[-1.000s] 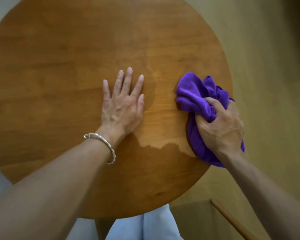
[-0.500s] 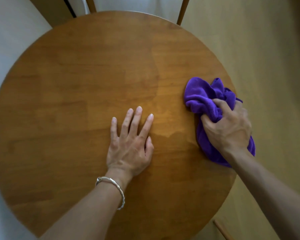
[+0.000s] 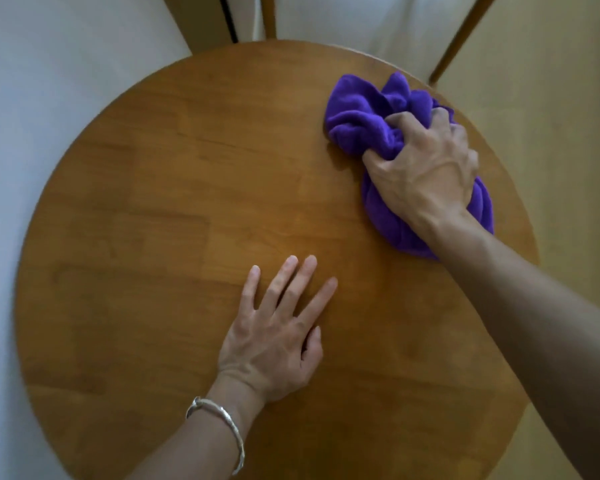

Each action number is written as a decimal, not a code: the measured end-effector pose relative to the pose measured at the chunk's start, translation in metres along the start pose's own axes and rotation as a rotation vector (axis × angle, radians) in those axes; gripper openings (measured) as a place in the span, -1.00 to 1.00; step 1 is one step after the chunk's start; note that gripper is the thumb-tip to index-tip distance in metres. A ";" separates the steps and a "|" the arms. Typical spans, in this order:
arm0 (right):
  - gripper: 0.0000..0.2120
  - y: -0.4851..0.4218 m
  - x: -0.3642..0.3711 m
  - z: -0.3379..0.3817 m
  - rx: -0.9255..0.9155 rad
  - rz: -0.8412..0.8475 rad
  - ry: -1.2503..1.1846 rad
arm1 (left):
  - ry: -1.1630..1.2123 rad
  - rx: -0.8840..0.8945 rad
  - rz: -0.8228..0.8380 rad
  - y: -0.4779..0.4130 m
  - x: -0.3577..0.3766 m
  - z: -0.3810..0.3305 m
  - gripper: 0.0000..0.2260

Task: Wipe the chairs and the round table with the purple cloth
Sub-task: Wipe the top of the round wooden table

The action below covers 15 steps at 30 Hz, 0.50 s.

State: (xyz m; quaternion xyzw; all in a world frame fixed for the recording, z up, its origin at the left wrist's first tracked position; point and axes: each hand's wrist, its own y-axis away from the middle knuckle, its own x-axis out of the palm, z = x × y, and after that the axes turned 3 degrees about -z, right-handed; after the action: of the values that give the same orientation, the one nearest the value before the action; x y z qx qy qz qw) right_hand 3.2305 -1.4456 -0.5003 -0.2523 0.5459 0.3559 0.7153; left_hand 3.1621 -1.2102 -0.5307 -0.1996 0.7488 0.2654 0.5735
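Note:
The round wooden table [image 3: 153, 237] fills most of the view. A bunched purple cloth [image 3: 364, 116] lies on its far right part, near the rim. My right hand [image 3: 426, 174] grips the cloth from above, fingers curled into the folds, and covers its middle. My left hand [image 3: 274, 337] lies flat on the tabletop near the middle, fingers spread and straight, a silver bracelet on the wrist. It holds nothing.
A chair with wooden legs [image 3: 461, 36] and a white seat [image 3: 343, 19] stands beyond the table's far edge. A pale wall [image 3: 32, 98] runs along the left. Yellowish floor [image 3: 551, 116] lies to the right.
My right hand has pushed the cloth away from me along the right side toward the far rim. The view has tilted up, showing the chair beyond. My left hand stays flat on the table.

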 end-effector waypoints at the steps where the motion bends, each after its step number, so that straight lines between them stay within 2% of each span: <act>1: -0.54 -0.008 0.002 0.010 -0.060 0.019 -0.001 | 0.007 -0.014 0.003 0.000 -0.001 0.000 -0.45; 9: -0.53 -0.031 0.019 0.080 -0.268 0.101 0.023 | 0.056 -0.021 -0.009 -0.001 -0.002 -0.003 -0.45; 15: -0.58 -0.007 0.040 0.149 -0.480 0.159 0.029 | 0.135 -0.019 -0.072 -0.002 -0.002 -0.001 -0.50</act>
State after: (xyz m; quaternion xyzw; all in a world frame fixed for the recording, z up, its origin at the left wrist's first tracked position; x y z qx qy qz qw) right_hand 3.3315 -1.3285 -0.4976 -0.3762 0.4741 0.5271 0.5966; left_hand 3.1634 -1.2125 -0.5289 -0.2494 0.7755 0.2377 0.5290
